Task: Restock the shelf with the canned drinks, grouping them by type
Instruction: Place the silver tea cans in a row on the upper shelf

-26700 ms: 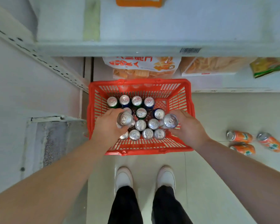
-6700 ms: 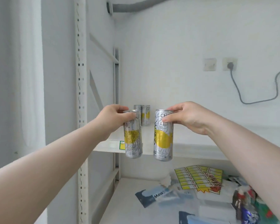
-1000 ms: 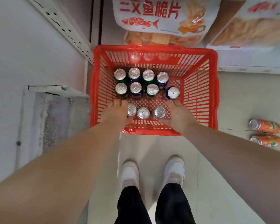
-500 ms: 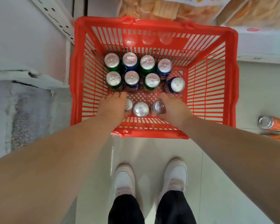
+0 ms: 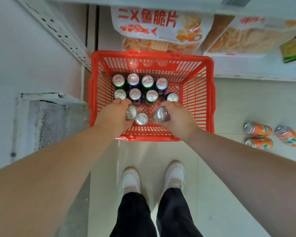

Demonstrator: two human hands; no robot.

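Straight below the person, a red basket (image 5: 210, 100) stands on the pale floor (image 5: 229, 103), its far edge against the bottom shelf (image 5: 256, 75).

Both hands reach into the basket along its near edge. The left hand (image 5: 114, 115) has its fingers curled round the left can (image 5: 131, 112), which leans with its silver top turned toward the basket's middle. The right hand (image 5: 178, 115) grips the right can (image 5: 162, 114) the same way, and that can tilts too, showing its lid and a strip of pale side. Between them the middle can (image 5: 141, 119) stands upright on the basket's mesh bottom, just beside both held cans, and neither hand holds it.

Toward the far-left corner of the basket, eight upright cans (image 5: 135, 94) stand in two rows of four, with green and blue sides showing under their lids. The knuckles of each hand lie close to the nearer row. The right part of the basket bottom shows bare mesh.

Outside the basket, well apart from its right edge, three orange cans (image 5: 257, 130) lie on their sides on the floor. Beyond the far edge a snack bag (image 5: 161, 28) with red lettering lies on the shelf, with more packets to its right. A pair of white shoes (image 5: 131, 180) stands on the floor just short of the basket's near edge.
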